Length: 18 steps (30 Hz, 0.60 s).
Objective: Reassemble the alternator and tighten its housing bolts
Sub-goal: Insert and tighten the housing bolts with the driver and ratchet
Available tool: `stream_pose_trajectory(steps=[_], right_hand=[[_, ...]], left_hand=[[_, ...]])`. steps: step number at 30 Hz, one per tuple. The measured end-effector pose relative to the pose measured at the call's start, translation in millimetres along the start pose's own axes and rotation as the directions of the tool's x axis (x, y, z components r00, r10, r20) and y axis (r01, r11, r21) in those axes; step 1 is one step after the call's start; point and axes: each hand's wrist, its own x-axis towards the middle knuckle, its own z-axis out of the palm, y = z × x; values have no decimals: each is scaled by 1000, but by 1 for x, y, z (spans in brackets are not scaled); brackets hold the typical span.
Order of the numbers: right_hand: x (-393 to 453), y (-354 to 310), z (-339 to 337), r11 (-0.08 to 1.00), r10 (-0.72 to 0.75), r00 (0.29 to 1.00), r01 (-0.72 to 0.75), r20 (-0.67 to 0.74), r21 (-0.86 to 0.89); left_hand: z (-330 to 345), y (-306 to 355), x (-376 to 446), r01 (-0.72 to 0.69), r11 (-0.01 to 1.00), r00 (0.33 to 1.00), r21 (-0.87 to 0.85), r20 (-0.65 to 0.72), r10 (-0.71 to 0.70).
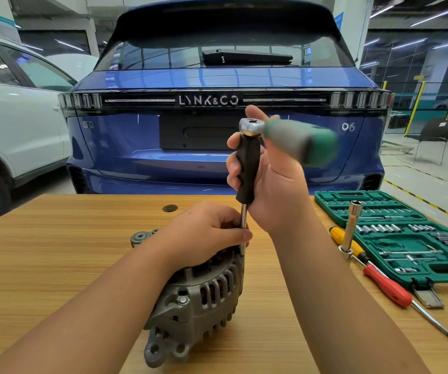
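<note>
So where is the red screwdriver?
The red screwdriver lies on the table's right side, beside the green socket case, just past the yellow screwdriver.

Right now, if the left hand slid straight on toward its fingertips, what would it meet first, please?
Probably the steel shaft of the driver: the left hand, resting on the alternator, already has its fingertips at that shaft, so hardly any gap shows. Depth is unclear.

Your single head camera looks forward and down, close over the light wooden surface [55, 252], facing the blue car's rear [217, 82].
</note>
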Motion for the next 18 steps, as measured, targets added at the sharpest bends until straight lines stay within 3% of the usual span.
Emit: stream_pose_trajectory(steps=[5, 8, 10, 14, 18], right_hand=[[1, -2, -1, 947, -115, 974, 49, -194, -319], [2, -6, -5, 992, 58, 998, -62, -36, -109], [2, -6, -7, 998, 63, 995, -64, 80, 12], [0, 2, -1, 972, -140, 980, 163, 142, -168], [0, 3, 0, 990, -90, 986, 105, 143, -95]], left_hand=[[2, 0, 0, -10, 999, 1000, 36, 18, 9], [0, -2, 0, -14, 1000, 1000, 13, -3, 14], [0, -3, -1, -13, 1000, 1000, -11, -12, 13], [0, -3, -1, -8, 1000, 1000, -17, -1, 8], [0, -5, 0, -7, 1000, 1000, -26, 3, 7]])
